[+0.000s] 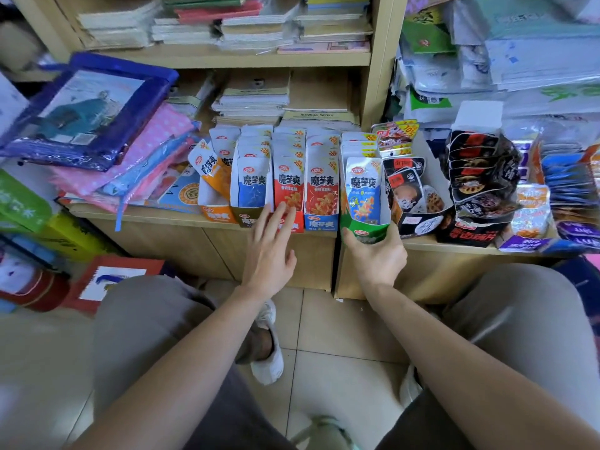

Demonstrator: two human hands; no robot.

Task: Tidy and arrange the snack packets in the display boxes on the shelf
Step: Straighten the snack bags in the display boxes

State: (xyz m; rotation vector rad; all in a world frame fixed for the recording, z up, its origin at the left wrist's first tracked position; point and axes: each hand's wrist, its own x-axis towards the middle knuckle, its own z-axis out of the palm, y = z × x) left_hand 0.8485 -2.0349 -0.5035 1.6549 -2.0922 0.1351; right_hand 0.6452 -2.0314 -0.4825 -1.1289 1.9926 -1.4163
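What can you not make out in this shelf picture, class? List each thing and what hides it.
Head view only:
Packets at the back of the green box: count hidden by the front packet.
Green box's lower front: covered by the right hand gripping it.
Red box label: partly covered by the left hand.
Purple packets, far right: cut off by the picture's edge.

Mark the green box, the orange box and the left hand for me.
green box [369, 230], head view, front lip.
orange box [217, 216], head view, front panel.
left hand [271, 251], head view, back of hand.
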